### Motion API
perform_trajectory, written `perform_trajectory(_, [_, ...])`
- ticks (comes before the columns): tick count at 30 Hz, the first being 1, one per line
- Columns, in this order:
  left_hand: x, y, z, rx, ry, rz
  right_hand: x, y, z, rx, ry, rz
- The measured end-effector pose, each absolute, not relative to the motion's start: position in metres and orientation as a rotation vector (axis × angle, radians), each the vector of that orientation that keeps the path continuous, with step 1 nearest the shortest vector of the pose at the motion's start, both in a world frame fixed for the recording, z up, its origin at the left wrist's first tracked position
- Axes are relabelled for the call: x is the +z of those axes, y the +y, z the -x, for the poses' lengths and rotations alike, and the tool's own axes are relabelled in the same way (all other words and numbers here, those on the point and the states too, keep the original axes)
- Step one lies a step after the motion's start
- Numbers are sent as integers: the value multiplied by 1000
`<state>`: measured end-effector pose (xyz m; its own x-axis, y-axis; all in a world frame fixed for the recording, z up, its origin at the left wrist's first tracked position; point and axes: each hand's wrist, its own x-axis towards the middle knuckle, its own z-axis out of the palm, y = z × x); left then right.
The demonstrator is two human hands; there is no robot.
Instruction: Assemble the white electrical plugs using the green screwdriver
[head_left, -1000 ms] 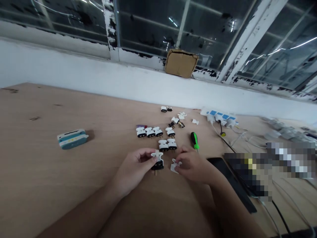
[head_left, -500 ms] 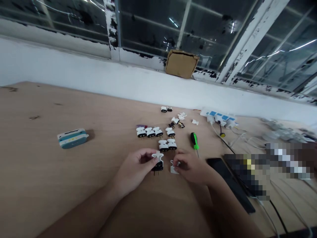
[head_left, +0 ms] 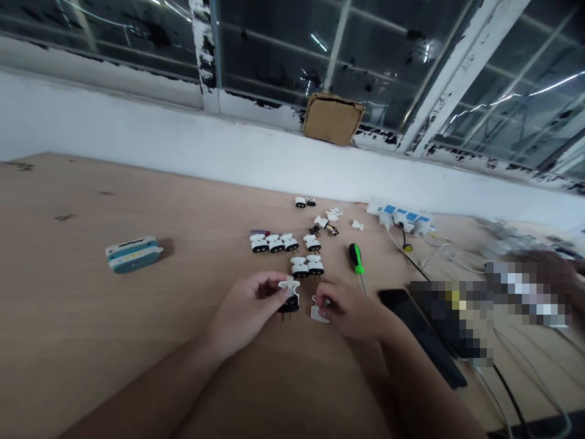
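The left hand (head_left: pixel 249 305) grasps a small black-and-white plug (head_left: pixel 289 297) between thumb and fingertips, holding it just above the worktop (head_left: pixel 91 329) with its metal pins pointing down. Just to its right, the right hand (head_left: pixel 348 308) pinches a white cover piece (head_left: pixel 317 311) at the fingertips, the piece lying on or very near the worktop surface; plug and cover piece sit close together but apart. Directly beyond the hands, two assembled plugs (head_left: pixel 307 266) lie side by side, and farther back a row of four more (head_left: pixel 281 242) runs left to right. Loose white and dark parts (head_left: pixel 326 221) are scattered behind the row. A green-handled screwdriver (head_left: pixel 356 262) lies just right of the pair of plugs, its shaft pointing toward the person. A black tablet (head_left: pixel 423 335) lies flat to the right of the right hand. A white-and-blue power strip (head_left: pixel 404 216) with cables sits near the wall. Well apart on the left lies a teal-and-white box (head_left: pixel 132 253). A cardboard box (head_left: pixel 333 117) rests on the window ledge.
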<state>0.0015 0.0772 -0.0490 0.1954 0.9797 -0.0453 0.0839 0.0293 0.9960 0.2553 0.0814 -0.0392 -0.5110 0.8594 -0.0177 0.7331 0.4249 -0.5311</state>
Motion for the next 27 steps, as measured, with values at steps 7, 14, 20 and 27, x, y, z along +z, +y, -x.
perform_trajectory(7, [-52, 78, -1, 992, 1166, -1311, -36, 83, -257, 809, -2386, 1325])
perform_trajectory(14, [-54, 80, 0, 970, 1146, -1342, -34, 81, -255, 858, -2373, 1276])
perform_trajectory(20, [-53, 79, -3, 1015, 1135, -1283, -36, 81, -253, 775, -2337, 1291])
perform_trajectory(27, [-53, 79, -4, 1012, 1132, -1234, -48, 94, -261, 564, -2209, 1473])
